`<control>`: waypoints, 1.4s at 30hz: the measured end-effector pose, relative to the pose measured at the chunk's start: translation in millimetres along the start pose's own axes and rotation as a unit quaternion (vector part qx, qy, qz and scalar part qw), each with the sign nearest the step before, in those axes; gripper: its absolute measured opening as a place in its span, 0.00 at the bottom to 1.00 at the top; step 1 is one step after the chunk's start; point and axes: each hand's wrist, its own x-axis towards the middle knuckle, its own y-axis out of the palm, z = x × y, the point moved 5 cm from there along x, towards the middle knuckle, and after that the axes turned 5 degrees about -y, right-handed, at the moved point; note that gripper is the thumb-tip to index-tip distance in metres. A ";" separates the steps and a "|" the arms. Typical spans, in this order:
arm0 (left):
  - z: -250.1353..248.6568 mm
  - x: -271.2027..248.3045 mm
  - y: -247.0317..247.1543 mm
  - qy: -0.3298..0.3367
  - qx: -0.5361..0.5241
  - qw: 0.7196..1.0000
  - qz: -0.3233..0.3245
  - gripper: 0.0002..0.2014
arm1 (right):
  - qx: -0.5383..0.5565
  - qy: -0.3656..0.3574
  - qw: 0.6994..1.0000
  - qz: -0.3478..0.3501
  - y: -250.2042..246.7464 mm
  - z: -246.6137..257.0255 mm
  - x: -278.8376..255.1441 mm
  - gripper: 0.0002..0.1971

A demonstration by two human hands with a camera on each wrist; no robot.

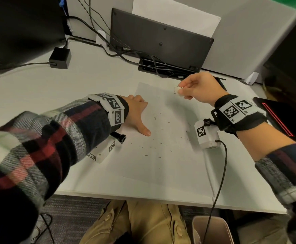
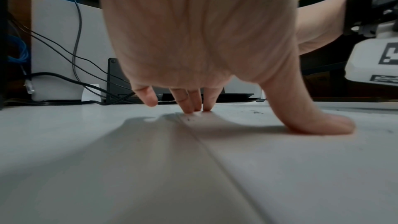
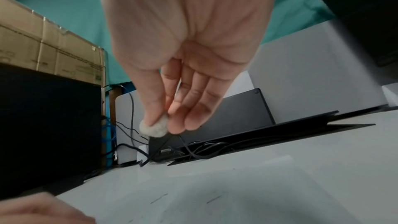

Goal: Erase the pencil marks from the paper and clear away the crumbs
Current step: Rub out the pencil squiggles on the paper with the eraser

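Two hands, left (image 1: 136, 113) flat on matte paper (image 1: 161, 138), right (image 1: 198, 88) pinching rounded white eraser (image 1: 177, 90), thin dark crumbs (image 1: 154, 147)

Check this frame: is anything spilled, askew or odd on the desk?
Dark eraser crumbs lie scattered across the paper, not yet cleared. The left hand presses the sheet's edge; the right hand holds the eraser above it. Nothing else stands out.
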 end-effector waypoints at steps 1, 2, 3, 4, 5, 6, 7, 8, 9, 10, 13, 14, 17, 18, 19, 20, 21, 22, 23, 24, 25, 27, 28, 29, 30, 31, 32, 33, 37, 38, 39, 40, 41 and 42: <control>0.2 -0.3 0.0 -0.002 -0.006 1.000 -0.001 0.54 | 0.002 0.002 1.000 0.005 -0.3 -1.8 -2.6 0.04; 0.4 -0.9 -0.2 -0.004 -0.010 1.000 -0.001 0.55 | 0.004 0.003 1.000 0.012 0.5 -4.0 -5.3 0.03; 0.5 -1.6 -0.4 -0.005 -0.010 1.000 -0.001 0.55 | 0.003 0.006 1.000 0.019 2.2 -7.1 -8.0 0.03; 0.6 -2.5 -0.4 -0.006 -0.009 1.000 0.000 0.55 | 0.000 0.010 1.000 0.026 4.4 -10.0 -10.6 0.04; 0.6 -3.4 0.0 -0.006 -0.006 1.000 0.001 0.56 | -0.002 0.012 0.999 0.031 6.7 -13.0 -12.8 0.04; 0.8 -4.5 0.5 -0.006 -0.003 1.000 0.002 0.56 | -0.004 0.015 0.999 0.033 8.8 -15.1 -14.6 0.05; 0.9 -5.8 1.0 -0.004 0.000 1.000 0.002 0.56 | -0.006 0.017 0.999 0.033 10.3 -16.7 -15.9 0.05; 1.0 -7.4 1.7 -0.003 0.003 1.000 0.001 0.56 | -0.007 0.020 0.999 0.031 11.1 -18.3 -16.4 0.05; 0.8 -9.3 2.3 -0.001 0.005 1.000 0.001 0.55 | -0.007 0.023 0.999 0.029 11.8 -20.1 -16.3 0.05; 0.5 -11.2 2.9 0.002 0.006 1.000 0.001 0.55 | -0.009 0.029 0.999 0.031 12.5 -21.8 -16.4 0.05; -1.4 -16.9 3.4 0.016 -0.002 1.000 0.015 0.52 | -0.013 0.049 0.997 0.064 17.3 -27.1 -17.6 0.04; -1.9 -18.4 3.7 0.019 -0.008 0.999 0.025 0.51 | -0.014 0.055 0.995 0.082 19.4 -27.9 -19.1 0.04; -2.1 -19.4 7.0 0.019 -0.016 0.998 0.055 0.50 | -0.007 0.061 0.990 0.129 25.8 -26.0 -24.0 0.04; -1.8 -19.0 8.9 0.019 -0.012 0.998 0.064 0.51 | -0.002 0.056 0.988 0.141 27.8 -22.8 -25.9 0.04; -1.4 -18.4 10.6 0.019 -0.007 0.997 0.071 0.53 | 0.002 0.048 0.987 0.152 30.3 -18.5 -27.3 0.04; -0.8 -17.7 12.0 0.019 0.000 0.997 0.077 0.55 | 0.003 0.037 0.985 0.166 33.3 -13.7 -28.7 0.03; -0.6 -17.2 12.8 0.019 0.007 0.997 0.081 0.56 | 0.003 0.027 0.983 0.182 37.3 -8.8 -30.3 0.03; -0.3 -17.1 12.9 0.020 0.012 0.996 0.083 0.57 | 0.003 0.017 0.980 0.198 41.4 -3.5 -32.3 0.03; -0.2 -16.6 13.0 0.020 0.016 0.996 0.085 0.58 | 0.003 0.010 0.977 0.211 45.5 1.4 -34.2 0.03; -0.2 -16.5 12.7 0.019 0.019 0.996 0.086 0.59 | 0.002 0.004 0.975 0.222 49.5 6.2 -36.1 0.04; -0.2 -16.4 12.5 0.018 0.022 0.996 0.087 0.59 | 0.000 -0.003 0.972 0.233 53.7 11.1 -38.7 0.06; -0.8 -15.8 13.3 0.016 0.025 0.996 0.088 0.59 | -0.001 -0.014 0.964 0.266 62.4 20.9 -46.1 0.09; -1.0 -15.5 13.8 0.015 0.026 0.996 0.089 0.59 | 0.003 -0.018 0.958 0.287 66.5 25.8 -50.5 0.11; -1.1 -15.2 13.9 0.014 0.027 0.996 0.089 0.59 | 0.008 -0.021 0.952 0.304 70.2 30.4 -53.9 0.12; -1.0 -15.2 13.9 0.014 0.028 0.996 0.089 0.59 | 0.010 -0.024 0.950 0.312 72.6 34.5 -55.8 0.12; -0.9 -15.0 13.8 0.015 0.026 0.996 0.089 0.59 | 0.008 -0.030 0.951 0.307 73.7 37.4 -56.0 0.11; -0.8 -15.1 13.6 0.017 0.023 0.996 0.089 0.59 | 0.000 -0.038 0.954 0.297 74.0 40.4 -55.8 0.10; -0.8 -14.7 13.7 0.018 0.020 0.996 0.088 0.59 | -0.009 -0.047 0.956 0.290 74.6 43.0 -56.3 0.10; -0.4 -14.3 14.1 0.017 0.032 0.996 0.083 0.59 | -0.001 -0.052 0.940 0.337 80.1 45.9 -67.0 0.08; -0.1 -14.4 14.3 0.017 0.034 0.996 0.084 0.59 | -0.003 -0.051 0.943 0.328 77.9 42.7 -65.1 0.08; -0.7 -14.7 13.9 0.018 0.033 0.996 0.085 0.59 | -0.019 -0.055 0.953 0.298 73.2 38.2 -60.2 0.07; -0.9 -15.1 13.5 0.018 0.031 0.996 0.085 0.59 | -0.041 -0.062 0.962 0.262 67.4 34.3 -55.3 0.06; -1.0 -15.3 13.1 0.018 0.030 0.996 0.085 0.60 | -0.058 -0.065 0.968 0.237 62.5 30.6 -52.4 0.05; -1.1 -15.4 12.8 0.018 0.030 0.996 0.085 0.60 | -0.062 -0.059 0.968 0.234 59.8 26.6 -51.6 0.05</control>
